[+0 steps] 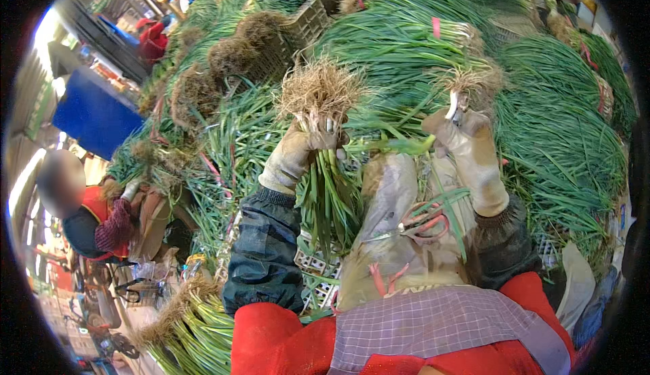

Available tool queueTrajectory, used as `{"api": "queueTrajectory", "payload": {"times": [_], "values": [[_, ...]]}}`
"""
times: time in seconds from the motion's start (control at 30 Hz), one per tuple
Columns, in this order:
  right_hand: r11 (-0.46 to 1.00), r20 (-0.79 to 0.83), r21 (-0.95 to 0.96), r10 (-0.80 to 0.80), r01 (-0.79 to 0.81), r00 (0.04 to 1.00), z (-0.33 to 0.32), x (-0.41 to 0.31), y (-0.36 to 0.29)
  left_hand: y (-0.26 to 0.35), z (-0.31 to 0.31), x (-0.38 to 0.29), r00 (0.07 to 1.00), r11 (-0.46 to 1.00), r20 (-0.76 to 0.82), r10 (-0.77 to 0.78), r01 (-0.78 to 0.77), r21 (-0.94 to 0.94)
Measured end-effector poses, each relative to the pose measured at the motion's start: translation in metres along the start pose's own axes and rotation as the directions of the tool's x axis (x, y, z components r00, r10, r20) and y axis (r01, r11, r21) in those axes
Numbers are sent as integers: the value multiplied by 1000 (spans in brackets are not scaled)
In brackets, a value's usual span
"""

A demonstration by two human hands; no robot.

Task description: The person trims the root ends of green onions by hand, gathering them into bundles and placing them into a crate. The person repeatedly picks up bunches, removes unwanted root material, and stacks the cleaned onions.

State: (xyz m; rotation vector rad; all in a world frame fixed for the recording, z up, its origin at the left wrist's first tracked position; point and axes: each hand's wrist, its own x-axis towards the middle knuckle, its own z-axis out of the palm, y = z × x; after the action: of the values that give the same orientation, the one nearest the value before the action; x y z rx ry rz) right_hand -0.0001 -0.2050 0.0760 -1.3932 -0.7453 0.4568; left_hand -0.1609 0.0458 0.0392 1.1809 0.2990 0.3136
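Observation:
My gloved left hand (303, 142) grips a bunch of green garlic (327, 172), its tangled roots up and its leaves hanging down. My right hand (464, 134), in a soiled pale glove, is closed around a stalk of green garlic (452, 105) with a white stem and roots above the fingers. A broad green leaf (406, 145) reaches from beside the right hand towards the left. On my plastic-covered lap lie scissors with reddish handles (426, 222), a loose leaf partly over them. Pink ties (386, 279) lie nearer my waist.
Heaps of green garlic (553, 121) spread ahead and to the right, some in tied bundles (457, 35). A plastic crate (310, 17) stands beyond the left hand. At left sits another person (106, 222) beside more stalks. Another root-topped pile (198, 324) lies at lower left.

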Motion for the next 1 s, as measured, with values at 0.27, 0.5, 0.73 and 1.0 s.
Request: {"api": "queueTrajectory", "payload": {"times": [0.27, 0.5, 0.73, 1.0], "values": [[995, 406, -38, 103, -95, 908, 67, 19, 17, 19, 33, -13, 995, 999, -93, 31, -34, -24], [851, 510, -405, -93, 334, 855, 58, 24, 11, -12, 18, -11, 994, 990, 78, 72, -81, 111], [674, 510, -570, -159, 470, 845, 62, 21, 11, -18, 9, -27, 985, 749, 156, 71, -156, 643], [856, 354, -498, 54, 139, 934, -3, 36, 44, 30, 38, -52, 968, 887, -226, -106, 195, 418]]}}
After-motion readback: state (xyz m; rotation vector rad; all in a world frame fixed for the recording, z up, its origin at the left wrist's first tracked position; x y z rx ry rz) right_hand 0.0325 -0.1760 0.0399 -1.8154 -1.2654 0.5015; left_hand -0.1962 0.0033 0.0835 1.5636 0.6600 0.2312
